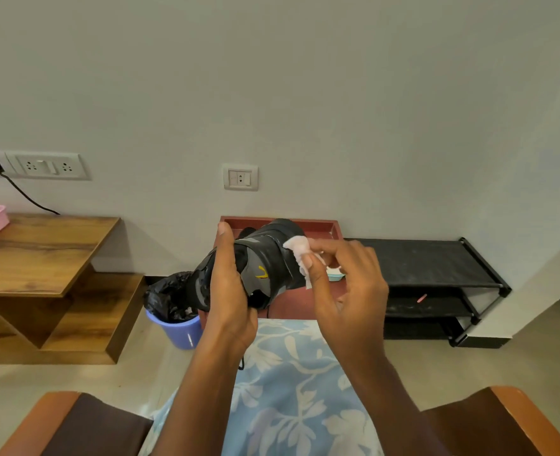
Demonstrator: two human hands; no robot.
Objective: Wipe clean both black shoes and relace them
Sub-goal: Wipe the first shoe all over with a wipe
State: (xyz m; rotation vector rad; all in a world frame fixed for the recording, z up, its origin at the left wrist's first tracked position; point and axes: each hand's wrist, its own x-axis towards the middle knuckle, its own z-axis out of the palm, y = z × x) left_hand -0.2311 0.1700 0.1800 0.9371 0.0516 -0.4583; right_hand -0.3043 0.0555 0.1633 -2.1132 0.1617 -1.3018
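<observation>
Shoe (265,268), black w/ grey panels & a yellow mark, is held up at centre frame, tilted, one end toward upper right. It is gripped round its lower-left end by the left hand (229,291), thumb raised along the near side. White wipe (300,250) is pinched betw. thumb & fingers of the right hand (347,284) and pressed against the shoe's upper-right part. Red tray (321,225) is seen behind the shoe, by the wall. Purple bin (180,327) w/ black liner is seen lower left of the shoe, black rack (436,268) at right, wooden table (41,251) at left. Floral cloth (288,373) is spread at bottom centre. Black lace (241,365) is seen hanging below the left wrist.
</observation>
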